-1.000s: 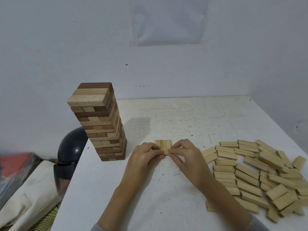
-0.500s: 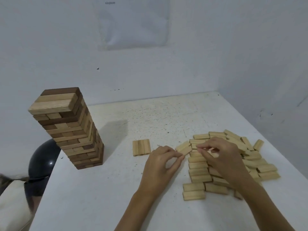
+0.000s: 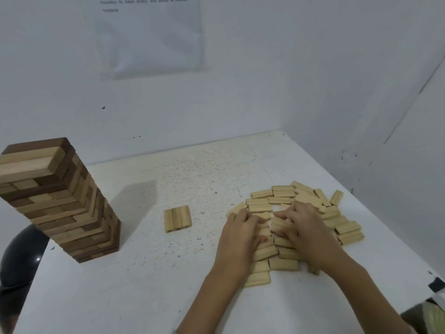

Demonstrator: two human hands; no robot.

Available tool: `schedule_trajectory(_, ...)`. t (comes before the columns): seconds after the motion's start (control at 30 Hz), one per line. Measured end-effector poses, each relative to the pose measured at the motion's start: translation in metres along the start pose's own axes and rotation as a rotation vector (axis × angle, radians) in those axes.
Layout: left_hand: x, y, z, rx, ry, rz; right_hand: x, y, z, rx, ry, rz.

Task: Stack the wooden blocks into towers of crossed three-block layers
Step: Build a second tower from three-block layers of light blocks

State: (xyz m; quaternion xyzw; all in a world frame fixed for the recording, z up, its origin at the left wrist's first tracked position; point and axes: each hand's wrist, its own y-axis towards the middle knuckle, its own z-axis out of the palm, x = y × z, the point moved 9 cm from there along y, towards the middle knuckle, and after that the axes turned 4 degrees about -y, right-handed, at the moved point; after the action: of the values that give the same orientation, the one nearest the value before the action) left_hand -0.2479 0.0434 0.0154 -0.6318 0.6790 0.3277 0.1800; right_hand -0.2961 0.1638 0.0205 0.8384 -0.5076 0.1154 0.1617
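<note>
Wood-deep in the loose block pile (image 3: pixel 346 227) at the table (image 3: pixel 168 285) right, resting left hand (image 3: pixel 240 235) and right hand (image 3: pixel 303 227) side by side, fingers bent over blocks, any pinch impossible to tell, three-block layer (image 3: pixel 177 219) lying leftward, tall tower (image 3: pixel 65 201) standing beyond.

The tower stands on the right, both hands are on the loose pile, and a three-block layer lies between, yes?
No. The head view shows the tower on the left. The left hand and right hand are on the pile, with the layer between tower and pile.
</note>
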Motion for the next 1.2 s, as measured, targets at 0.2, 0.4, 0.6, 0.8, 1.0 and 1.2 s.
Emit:
schedule_trajectory(0.2,0.017,0.009,0.002,0.058,-0.161,-0.211,-0.01,0.007,0.007,0.146,0.149,0.107)
schedule_trajectory(0.4,0.017,0.006,0.0,-0.004,-0.229,-0.199,-0.011,0.009,0.004,0.117,0.308,0.123)
schedule_trajectory(0.6,0.011,0.001,-0.011,-0.108,-0.274,-0.129,-0.004,0.006,-0.009,-0.024,0.405,0.045)
schedule_trajectory(0.8,-0.004,0.001,-0.009,-0.073,-0.393,-0.186,0.004,0.006,-0.006,-0.022,0.256,0.006)
schedule_trajectory(1.0,0.0,-0.009,-0.009,-0.14,-0.557,-0.255,0.01,0.0,0.014,0.007,0.026,-0.082)
schedule_trajectory(1.2,0.013,-0.017,-0.03,-0.269,-0.564,-0.25,0.031,0.001,-0.009,-0.098,0.316,-0.014)
